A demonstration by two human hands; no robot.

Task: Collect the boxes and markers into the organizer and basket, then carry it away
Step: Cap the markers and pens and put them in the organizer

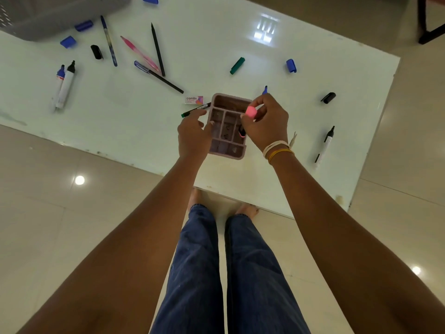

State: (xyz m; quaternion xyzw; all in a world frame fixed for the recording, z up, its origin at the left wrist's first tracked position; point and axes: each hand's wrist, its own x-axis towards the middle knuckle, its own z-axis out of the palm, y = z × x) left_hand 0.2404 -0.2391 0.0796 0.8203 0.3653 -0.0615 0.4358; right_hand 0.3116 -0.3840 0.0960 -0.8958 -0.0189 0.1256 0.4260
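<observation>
While the grey slatted plastic basket (48,18) sits far left of the mauve compartmented plastic organizer (227,127), left hand (193,136) loosely curled against its left wall, right hand (266,121) above it pinching a pink cap (251,112).

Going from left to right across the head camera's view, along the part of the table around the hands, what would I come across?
Pair of white markers → small Camlin box → left hand → pink compartment organizer → right hand holding a pink cap → black loose cap.
</observation>
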